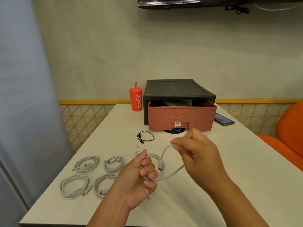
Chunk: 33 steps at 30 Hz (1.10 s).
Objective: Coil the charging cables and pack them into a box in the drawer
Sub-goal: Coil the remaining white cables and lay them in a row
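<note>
On the near half of the white table (229, 169), both hands work a white charging cable (164, 152). The left hand (139, 176) is curled round the gathered loops, thumb up, with a plug end poking out above the fist. The right hand (198, 153) pinches the free run of the cable and raises it into a fresh loop. This looks like the coiling step, part done.

To the near left lie four white cables already wound: a far-left coil (86, 164), a far-right coil (113, 160), a near-left coil (64, 185) and a near-right coil (102, 192). A short black cable (146, 136) lies loosely looped farther off, just in front of the reddish drawer (182, 115). The drawer stands partly pulled out of its black cabinet (178, 89) at the far end. A dark shape (177, 103) inside may be the box, though that cannot be told for sure. A red cup (135, 99) stands left of the cabinet and a phone (223, 120) lies to its right.

The next move probably calls for laying the raised loop into the left grip, matching the size of the loops already held, so the bundle does not spring apart. Nothing appears packed yet.
</note>
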### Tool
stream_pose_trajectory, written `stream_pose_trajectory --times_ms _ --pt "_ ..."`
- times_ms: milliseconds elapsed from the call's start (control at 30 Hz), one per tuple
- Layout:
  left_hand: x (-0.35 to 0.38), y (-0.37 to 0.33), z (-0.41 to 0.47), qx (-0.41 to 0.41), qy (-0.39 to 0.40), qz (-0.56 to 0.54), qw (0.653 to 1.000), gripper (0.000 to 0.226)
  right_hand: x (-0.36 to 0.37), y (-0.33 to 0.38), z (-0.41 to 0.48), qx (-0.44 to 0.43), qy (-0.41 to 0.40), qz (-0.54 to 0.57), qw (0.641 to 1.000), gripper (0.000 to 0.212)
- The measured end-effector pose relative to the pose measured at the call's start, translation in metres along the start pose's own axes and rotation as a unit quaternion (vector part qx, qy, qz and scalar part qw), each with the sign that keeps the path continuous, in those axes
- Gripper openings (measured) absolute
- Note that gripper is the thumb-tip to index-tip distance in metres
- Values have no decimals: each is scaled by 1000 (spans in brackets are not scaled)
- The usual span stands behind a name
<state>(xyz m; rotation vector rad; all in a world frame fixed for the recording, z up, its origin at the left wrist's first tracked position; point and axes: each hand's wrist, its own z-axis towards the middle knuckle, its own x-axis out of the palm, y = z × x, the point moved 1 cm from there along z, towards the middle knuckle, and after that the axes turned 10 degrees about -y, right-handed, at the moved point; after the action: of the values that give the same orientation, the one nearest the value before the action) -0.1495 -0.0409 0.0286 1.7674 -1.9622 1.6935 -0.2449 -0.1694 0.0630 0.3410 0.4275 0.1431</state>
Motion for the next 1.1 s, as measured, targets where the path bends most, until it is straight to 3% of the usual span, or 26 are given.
stream_pose_trajectory --times_ms 167,333,467,500,567,633,667,867,1000,1100 --pt "-1 6 2 -10 -8 -4 1000 35 12 18 -11 -142 27 -41 989 18" --pt "-2 1 1 -2 -11 -24 1000 33 16 11 -11 -137 -34 -43 989 16" --pt "0 -5 0 1 -1 -24 1000 33 30 1 -20 -160 43 -77 983 13" --pt "1 -6 -1 0 4 -21 1000 33 34 0 -21 -137 62 -61 987 10" --pt "2 -6 -1 0 9 -15 1000 33 34 2 -18 11 72 18 997 5" --pt "2 -6 -2 4 12 -10 1000 34 32 4 -12 195 102 105 970 26" --pt "2 -6 -2 5 15 -9 1000 34 33 2 -11 240 133 118 954 28" --pt "8 -3 -4 30 10 45 999 34 35 7 -2 260 301 114 910 28" --pt "10 -5 -8 45 16 118 992 33 31 7 0 356 380 243 819 24" --pt "12 -7 -9 47 28 169 984 34 34 3 -3 450 372 308 751 29"
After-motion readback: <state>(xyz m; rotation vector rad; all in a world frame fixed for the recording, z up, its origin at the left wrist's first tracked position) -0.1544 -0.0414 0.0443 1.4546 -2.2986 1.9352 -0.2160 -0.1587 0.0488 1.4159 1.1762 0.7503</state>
